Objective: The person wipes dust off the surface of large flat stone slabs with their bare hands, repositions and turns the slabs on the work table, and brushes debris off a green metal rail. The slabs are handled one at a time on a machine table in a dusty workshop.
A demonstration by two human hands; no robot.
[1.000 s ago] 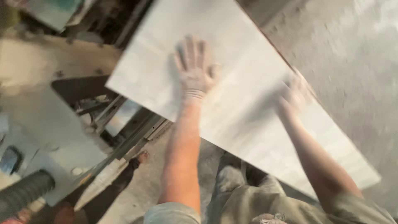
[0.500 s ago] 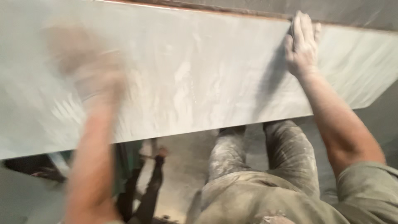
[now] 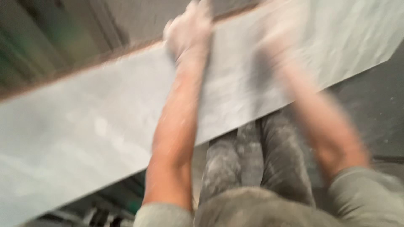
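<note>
A long, pale grey stone-like slab (image 3: 97, 126) runs across the head view from lower left to upper right. My left hand (image 3: 189, 31), dusted white, lies on the slab's far edge with its fingers curled over it. My right hand (image 3: 280, 29) is badly blurred; it rests on the slab near the same far edge, and whether its fingers hook over the edge I cannot tell. Both forearms reach forward over the slab. My dusty grey trouser legs (image 3: 248, 164) show beneath the slab's near edge.
A dark concrete floor (image 3: 370, 109) lies to the right. Blurred greenish metal framework (image 3: 50, 38) stands beyond the slab at the upper left. Dark machine parts (image 3: 105, 212) show under the slab's near edge at the lower left.
The slab has swung to a tilt rising to the right. My left hand has moved from the slab's face up to its far edge. My right hand has shifted leftward, closer to the left one.
</note>
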